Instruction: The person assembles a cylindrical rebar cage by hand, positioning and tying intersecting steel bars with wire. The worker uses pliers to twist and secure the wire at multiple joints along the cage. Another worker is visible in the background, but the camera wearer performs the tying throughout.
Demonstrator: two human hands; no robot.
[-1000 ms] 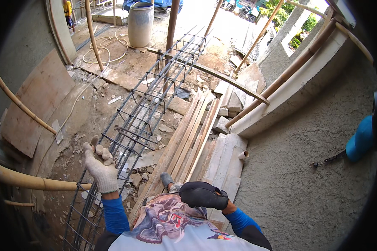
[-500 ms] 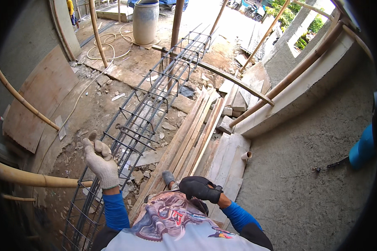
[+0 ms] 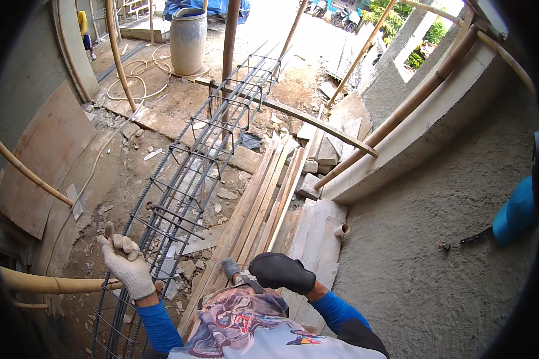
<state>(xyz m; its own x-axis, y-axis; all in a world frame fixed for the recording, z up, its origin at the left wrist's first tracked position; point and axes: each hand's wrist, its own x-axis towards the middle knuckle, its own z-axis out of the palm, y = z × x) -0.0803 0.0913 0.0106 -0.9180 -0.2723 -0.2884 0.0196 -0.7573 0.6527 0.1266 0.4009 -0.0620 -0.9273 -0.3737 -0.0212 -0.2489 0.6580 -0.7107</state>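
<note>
My left hand (image 3: 126,263), in a pale knitted glove, is held over the left side of a long rebar cage (image 3: 188,164). Its fingers are curled in toward the thumb; what they hold, if anything, is too small to make out. A dark rod with a looped end (image 3: 173,218) lies across the cage bars just beyond this hand. At my waist is my right hand (image 3: 281,272) in a black glove, its back facing up near a dark belt strap. The fingers of that hand are hidden beneath it, so what they touch does not show.
Long timber planks (image 3: 263,197) lie right of the cage. A wooden crossbar (image 3: 305,119) and upright poles (image 3: 229,66) stand around it. Bamboo (image 3: 60,281) juts in at left. Rubble covers the ground. A rough cement wall (image 3: 437,239) rises right; a drum (image 3: 188,45) stands far off.
The whole view has shifted, so the cage and drum sit lower and further left. My left hand remains curled beside the cage. My right hand has turned slightly at the waist, its fingers still hidden.
</note>
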